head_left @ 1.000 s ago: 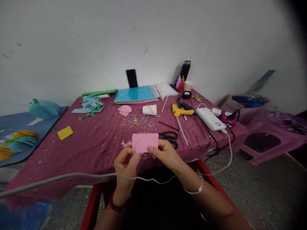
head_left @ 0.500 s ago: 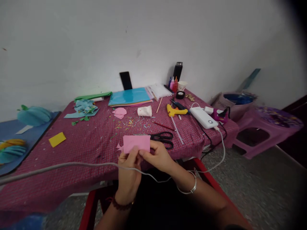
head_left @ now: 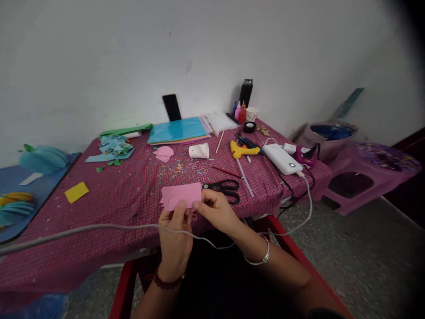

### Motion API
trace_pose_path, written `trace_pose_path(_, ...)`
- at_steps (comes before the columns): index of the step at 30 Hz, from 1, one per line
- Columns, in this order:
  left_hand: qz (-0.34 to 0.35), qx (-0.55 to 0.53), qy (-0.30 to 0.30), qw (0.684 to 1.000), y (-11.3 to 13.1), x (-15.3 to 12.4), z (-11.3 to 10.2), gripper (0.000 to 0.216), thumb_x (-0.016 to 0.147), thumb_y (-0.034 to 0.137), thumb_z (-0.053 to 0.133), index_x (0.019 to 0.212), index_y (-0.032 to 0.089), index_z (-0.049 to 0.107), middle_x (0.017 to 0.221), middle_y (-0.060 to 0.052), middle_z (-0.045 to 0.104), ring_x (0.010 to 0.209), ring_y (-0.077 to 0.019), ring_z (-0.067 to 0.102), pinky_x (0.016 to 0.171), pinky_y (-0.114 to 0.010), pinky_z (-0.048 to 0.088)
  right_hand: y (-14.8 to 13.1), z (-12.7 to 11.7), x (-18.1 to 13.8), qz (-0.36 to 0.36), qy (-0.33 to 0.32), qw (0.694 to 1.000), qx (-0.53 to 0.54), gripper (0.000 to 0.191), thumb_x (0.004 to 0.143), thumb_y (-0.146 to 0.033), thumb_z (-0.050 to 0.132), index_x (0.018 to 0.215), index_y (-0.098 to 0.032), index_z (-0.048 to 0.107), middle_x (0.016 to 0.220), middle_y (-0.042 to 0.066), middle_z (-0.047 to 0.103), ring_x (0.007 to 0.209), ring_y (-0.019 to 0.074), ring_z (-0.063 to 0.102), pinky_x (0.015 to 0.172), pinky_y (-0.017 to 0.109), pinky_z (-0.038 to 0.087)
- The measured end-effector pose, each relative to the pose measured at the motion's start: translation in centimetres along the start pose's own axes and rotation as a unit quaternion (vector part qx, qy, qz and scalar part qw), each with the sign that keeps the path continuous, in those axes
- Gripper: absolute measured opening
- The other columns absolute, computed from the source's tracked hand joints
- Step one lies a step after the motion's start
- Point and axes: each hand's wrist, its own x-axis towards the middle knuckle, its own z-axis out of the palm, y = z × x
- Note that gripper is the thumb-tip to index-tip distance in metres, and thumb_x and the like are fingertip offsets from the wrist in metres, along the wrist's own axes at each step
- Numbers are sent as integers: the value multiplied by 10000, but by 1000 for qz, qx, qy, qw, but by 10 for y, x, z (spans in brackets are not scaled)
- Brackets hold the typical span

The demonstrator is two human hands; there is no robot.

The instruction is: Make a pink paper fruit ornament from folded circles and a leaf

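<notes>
Both of my hands pinch a small pink paper sheet [head_left: 181,195] by its lower edge, above the near edge of the red checked table [head_left: 126,199]. My left hand [head_left: 175,235] grips it at the bottom middle with its back toward me. My right hand [head_left: 215,212] grips the lower right corner between thumb and fingers; a silver bangle is on that wrist. Black scissors [head_left: 224,188] lie on the cloth just right of the paper. A white cable [head_left: 133,227] runs across in front of my hands.
Further back lie pink paper cutouts [head_left: 164,153], a tipped white cup [head_left: 199,151], a yellow glue gun [head_left: 244,150], a white power bank [head_left: 282,158], a blue paper stack [head_left: 177,130] and a yellow card [head_left: 76,192]. A purple stool [head_left: 365,177] stands right; a board with paper shapes [head_left: 20,195] lies left.
The pink paper has tilted and lowered toward the table, and my hands have shifted along its lower edge. The view has panned a little to the right.
</notes>
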Motion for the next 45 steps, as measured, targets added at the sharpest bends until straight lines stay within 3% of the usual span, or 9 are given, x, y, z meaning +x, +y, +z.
trace_pose_path(6, -34, -14, -18, 999, 3, 1, 2, 240, 582, 181, 830, 742, 153, 652, 712, 23, 667, 605, -71, 601, 582, -176, 486, -7, -4, 9, -14, -47, 994, -97, 257, 901, -387, 465, 741, -189, 496, 656, -11, 579, 578, 115, 548, 548, 236, 444)
trace_pose_path(11, -46, -40, 9, 998, 32, 12, -6, 231, 602, 132, 805, 616, 130, 574, 581, 39, 575, 519, -52, 524, 430, -143, 383, -14, -62, 23, -31, -102, 952, -287, 97, 838, -175, 541, 894, -171, 620, 832, 35, 631, 773, 161, 575, 736, 298, 447)
trace_pose_path(16, -67, -83, 33, 994, 56, 19, -5, 198, 677, 102, 740, 636, 138, 550, 572, 47, 519, 495, -39, 484, 403, -131, 347, -7, -99, 20, -16, -150, 886, -439, 322, 741, -39, 543, 1024, -143, 655, 1002, 132, 637, 967, 255, 569, 891, 382, 398)
trace_pose_path(23, -89, -127, 48, 987, 64, 25, 7, 194, 763, 112, 681, 631, 140, 542, 573, 38, 534, 503, -49, 508, 422, -141, 369, 1, -101, 28, 19, -167, 856, -489, 317, 734, -102, 599, 1048, -140, 615, 919, 104, 666, 836, 226, 623, 738, 313, 439)
trace_pose_path(25, -71, -137, 52, 987, 65, 25, 11, 154, 758, 110, 686, 668, 149, 567, 610, 35, 582, 556, -69, 562, 499, -175, 447, 0, -103, 28, 28, -148, 867, -476, 270, 770, -143, 593, 1041, -138, 598, 875, 86, 672, 765, 200, 628, 676, 293, 442)
trace_pose_path(28, -34, -155, 46, 986, 67, 23, 20, 133, 737, 87, 692, 702, 163, 589, 701, 27, 653, 668, -100, 627, 656, -245, 525, -10, -99, 21, 26, -130, 898, -419, 404, 854, -212, 537, 1248, -143, 478, 899, 60, 682, 753, 161, 636, 650, 267, 460)
trace_pose_path(32, 14, -176, 5, 984, 70, 20, 39, 144, 716, 76, 700, 682, 171, 598, 725, 28, 676, 759, -118, 653, 825, -307, 534, -29, -70, 10, 17, -141, 984, -104, 633, 873, -335, 576, 1414, -159, 299, 878, 47, 665, 760, 155, 624, 699, 308, 478)
trace_pose_path(37, 52, -175, -30, 983, 69, 21, 51, 129, 725, 93, 703, 677, 170, 612, 723, 24, 683, 751, -101, 655, 867, -296, 535, -32, -26, 7, -15, -161, 981, 105, 730, 758, -565, 674, 1367, -261, 410, 967, 47, 599, 916, 192, 570, 831, 353, 446)
trace_pose_path(45, 101, -154, -35, 982, 58, 24, 50, 140, 659, 126, 772, 677, 173, 640, 720, 34, 688, 718, -88, 655, 780, -229, 542, -6, 8, 6, -27, -111, 969, 219, 777, 700, -603, 690, 1357, -243, 484, 777, 12, 520, 675, 152, 447, 609, 272, 392)
